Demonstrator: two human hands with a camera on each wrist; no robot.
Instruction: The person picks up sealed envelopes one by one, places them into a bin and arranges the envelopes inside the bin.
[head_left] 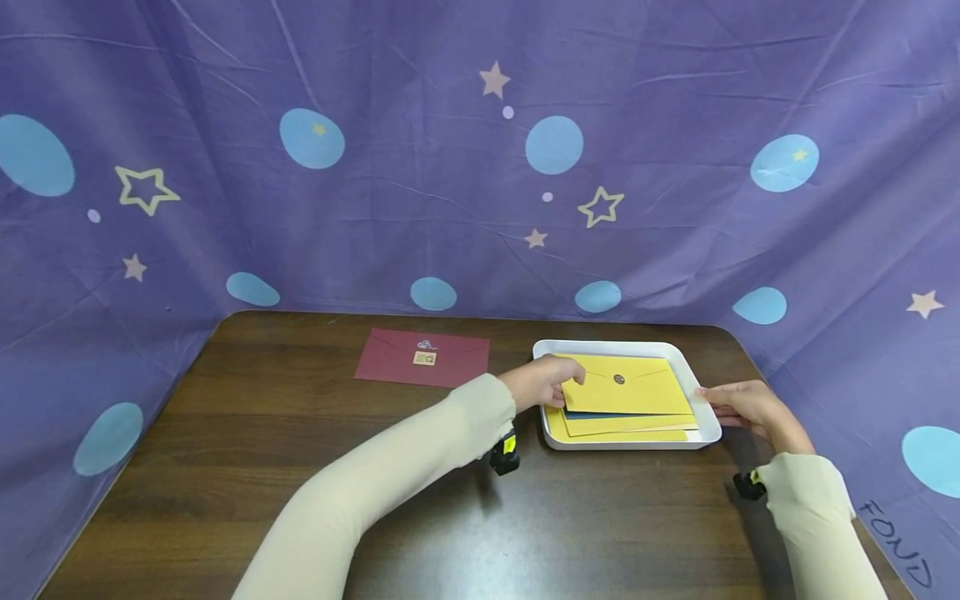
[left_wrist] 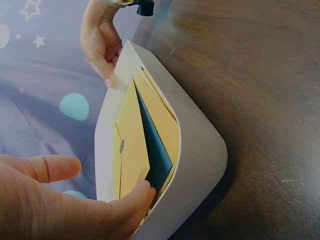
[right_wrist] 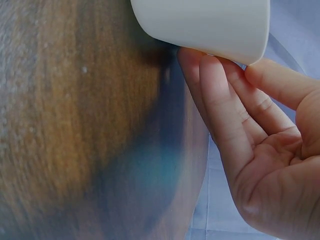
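Observation:
A white tray (head_left: 626,445) lies on the table with a stack of yellow envelopes (head_left: 626,427) in it. The top yellow envelope (head_left: 630,385) bears a small dark round seal; below it shows the edge of a dark blue envelope (left_wrist: 159,165). My left hand (head_left: 542,382) reaches over the tray's left side. In the left wrist view one fingertip touches the top envelope's near corner, while another digit stands apart from it. At the right end, my right hand (head_left: 750,408) holds the tray, thumb against its wall and fingertips beneath its edge.
A dark red envelope (head_left: 457,358) with a small pale stamp lies left of the tray, near the table's back edge. Purple cloth (head_left: 420,167) with stars and blue spots hangs around the brown wooden table (head_left: 300,433).

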